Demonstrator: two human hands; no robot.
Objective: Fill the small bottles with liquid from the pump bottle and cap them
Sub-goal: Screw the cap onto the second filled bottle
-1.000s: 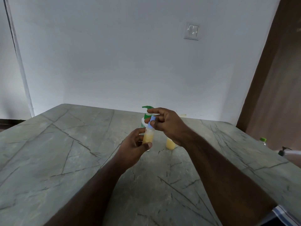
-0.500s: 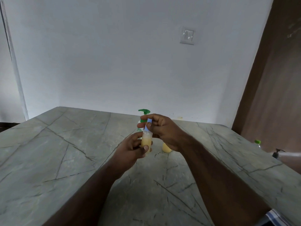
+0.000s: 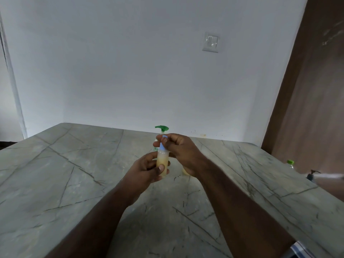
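Grey veined counter (image 3: 55,183) meets a bare wall. Just left of centre, the left hand (image 3: 143,172) grips a small bottle (image 3: 162,161) of yellow liquid held upright above it. At its twelve o'clock, the right hand (image 3: 178,149) pinches the blue cap (image 3: 163,143). Behind stands the pump bottle (image 3: 161,128); a second filled bottle (image 3: 185,171) peeks at four o'clock. A cross-threaded cap could leak, and squeezing might spill liquid.

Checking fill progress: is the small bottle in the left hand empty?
No, the small bottle gripped by the left hand holds yellowish liquid.
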